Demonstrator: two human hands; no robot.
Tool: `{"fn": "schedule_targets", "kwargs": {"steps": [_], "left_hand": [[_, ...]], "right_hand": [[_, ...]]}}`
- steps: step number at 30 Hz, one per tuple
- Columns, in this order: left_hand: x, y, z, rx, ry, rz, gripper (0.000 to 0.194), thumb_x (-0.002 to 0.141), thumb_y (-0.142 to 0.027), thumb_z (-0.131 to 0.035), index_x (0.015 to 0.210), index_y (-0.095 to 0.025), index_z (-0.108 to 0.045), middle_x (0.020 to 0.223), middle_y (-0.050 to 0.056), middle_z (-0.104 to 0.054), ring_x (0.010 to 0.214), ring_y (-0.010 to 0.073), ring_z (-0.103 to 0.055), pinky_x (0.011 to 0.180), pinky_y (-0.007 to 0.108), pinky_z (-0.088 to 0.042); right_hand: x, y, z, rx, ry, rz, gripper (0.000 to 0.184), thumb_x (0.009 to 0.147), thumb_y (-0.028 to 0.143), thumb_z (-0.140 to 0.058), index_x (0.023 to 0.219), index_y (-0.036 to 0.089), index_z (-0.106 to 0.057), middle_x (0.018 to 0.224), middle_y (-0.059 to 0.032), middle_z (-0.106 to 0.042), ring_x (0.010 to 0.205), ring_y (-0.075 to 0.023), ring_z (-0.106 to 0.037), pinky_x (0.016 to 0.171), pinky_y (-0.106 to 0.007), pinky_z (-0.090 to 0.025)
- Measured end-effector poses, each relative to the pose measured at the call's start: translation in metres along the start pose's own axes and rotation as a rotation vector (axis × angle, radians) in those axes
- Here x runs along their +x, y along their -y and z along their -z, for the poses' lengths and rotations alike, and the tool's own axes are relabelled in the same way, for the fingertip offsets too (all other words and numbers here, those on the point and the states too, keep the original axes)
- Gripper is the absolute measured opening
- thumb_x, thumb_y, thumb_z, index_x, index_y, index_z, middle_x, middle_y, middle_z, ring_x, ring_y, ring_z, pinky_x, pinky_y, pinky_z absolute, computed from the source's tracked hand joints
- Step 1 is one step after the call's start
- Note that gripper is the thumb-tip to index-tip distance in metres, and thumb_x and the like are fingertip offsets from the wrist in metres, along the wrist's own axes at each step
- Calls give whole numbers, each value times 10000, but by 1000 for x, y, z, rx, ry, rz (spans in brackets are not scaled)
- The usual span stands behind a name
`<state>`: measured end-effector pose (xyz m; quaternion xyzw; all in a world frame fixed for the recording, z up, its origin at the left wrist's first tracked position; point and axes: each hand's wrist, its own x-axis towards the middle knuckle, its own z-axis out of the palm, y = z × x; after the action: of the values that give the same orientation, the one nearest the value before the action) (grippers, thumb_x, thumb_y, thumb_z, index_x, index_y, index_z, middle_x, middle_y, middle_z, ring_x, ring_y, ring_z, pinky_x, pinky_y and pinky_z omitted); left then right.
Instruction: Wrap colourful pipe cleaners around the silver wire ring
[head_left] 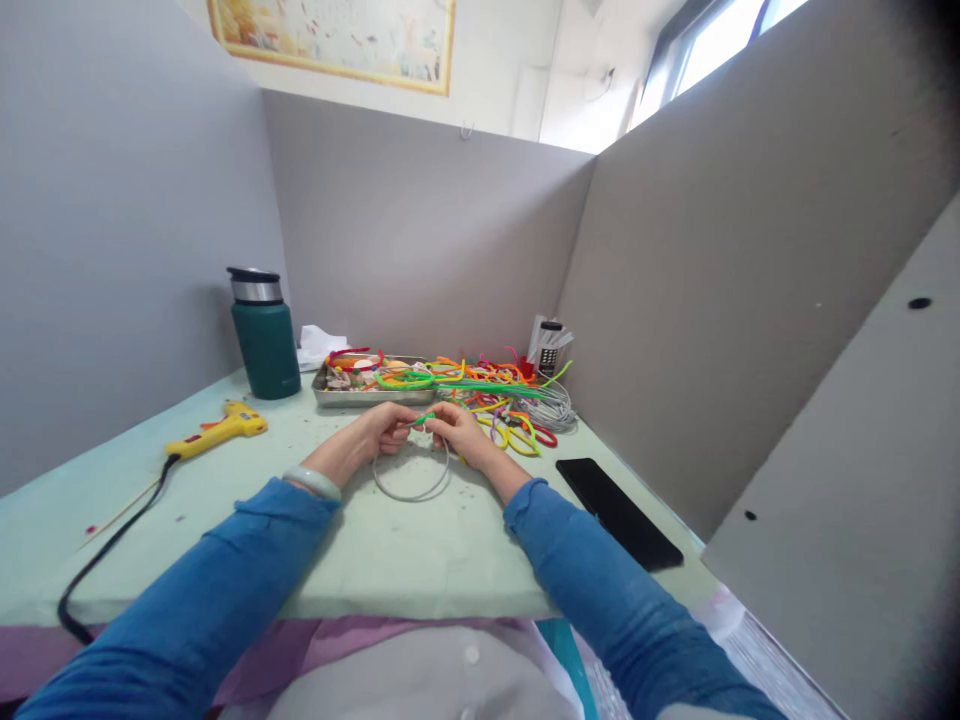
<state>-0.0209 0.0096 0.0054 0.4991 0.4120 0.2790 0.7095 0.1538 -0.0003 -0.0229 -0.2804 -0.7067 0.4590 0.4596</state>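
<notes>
Over the middle of the table, my left hand and my right hand meet with fingers closed in a pinch. Between the fingertips shows a short bit of green pipe cleaner, fuzzy and bright. A thin grey wire hoop hangs below, its upper part running up into both hands. My left fingers close on the hoop's top left; those of my right hand pinch the green piece beside the hoop. Exactly how the green piece sits on the wire is hidden by the fingers.
Behind my hands are a metal tray of craft pieces and a heap of coloured pipe cleaners beside coiled grey wire. A green bottle and yellow glue gun are left; a black phone lies right. Grey partitions enclose the table.
</notes>
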Motion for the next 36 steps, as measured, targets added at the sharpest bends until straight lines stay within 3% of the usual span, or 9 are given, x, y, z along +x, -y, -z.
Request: {"fn": "schedule_targets", "kwargs": {"steps": [5, 9, 12, 16, 19, 26, 31, 36], "left_hand": [[-1, 0, 2, -76, 106, 58, 176, 732, -214, -468, 572, -161, -419, 329, -60, -269, 265, 42, -146, 276, 172, -129], [-2, 0, -1, -108, 119, 71, 179, 741, -202, -450, 571, -163, -413, 333, -67, -234, 270, 43, -143, 282, 173, -124], [-2, 0, -7, -42, 35, 11, 154, 746, -213, -484, 611, -160, -431, 360, -73, -276, 276, 33, -144, 293, 173, -105], [-1, 2, -16, 146, -259, -281, 184, 709, -276, -606, 706, -161, -464, 494, -43, -475, 296, 11, -206, 311, 165, -110], [1, 4, -19, 260, -339, -383, 226, 702, -339, -622, 723, -155, -492, 568, -31, -530, 303, 4, -232, 316, 170, -140], [7, 4, -12, 417, -416, -396, 258, 711, -372, -591, 631, -133, -534, 454, -45, -448, 317, 27, -268, 344, 192, -190], [5, 1, -12, 452, -375, -376, 270, 611, -301, -677, 790, -110, -611, 474, -48, -461, 359, 41, -302, 367, 200, -207], [3, 2, -12, 513, -336, -356, 257, 584, -289, -693, 742, -95, -633, 449, -46, -445, 356, 36, -283, 376, 214, -171]], "right_hand": [[-1, 3, -1, 64, 6, 4, 232, 701, 354, -602, 834, 176, -534, 625, 46, -530, 452, -62, -438, 439, -192, -342], [-1, 4, 0, 83, -24, -5, 241, 683, 356, -616, 818, 173, -536, 592, 51, -520, 438, -62, -426, 429, -194, -340], [1, 0, 0, 77, -54, -15, 233, 680, 346, -615, 813, 172, -537, 592, 53, -518, 431, -60, -433, 412, -188, -337], [6, -10, 1, 47, -125, -27, 206, 696, 344, -591, 778, 167, -524, 616, 43, -534, 415, -55, -436, 385, -183, -332], [9, -16, 1, 40, -150, -24, 204, 699, 346, -581, 776, 168, -516, 612, 45, -533, 407, -56, -439, 373, -179, -335], [11, -18, 0, 36, -184, -49, 205, 690, 344, -581, 783, 172, -517, 610, 46, -539, 400, -58, -445, 360, -176, -327], [12, -17, 0, 35, -224, -63, 194, 679, 336, -581, 754, 174, -507, 583, 49, -525, 386, -58, -430, 346, -178, -320], [12, -18, 0, 22, -216, -56, 167, 684, 317, -567, 756, 178, -507, 584, 51, -519, 388, -59, -426, 346, -180, -318]]}}
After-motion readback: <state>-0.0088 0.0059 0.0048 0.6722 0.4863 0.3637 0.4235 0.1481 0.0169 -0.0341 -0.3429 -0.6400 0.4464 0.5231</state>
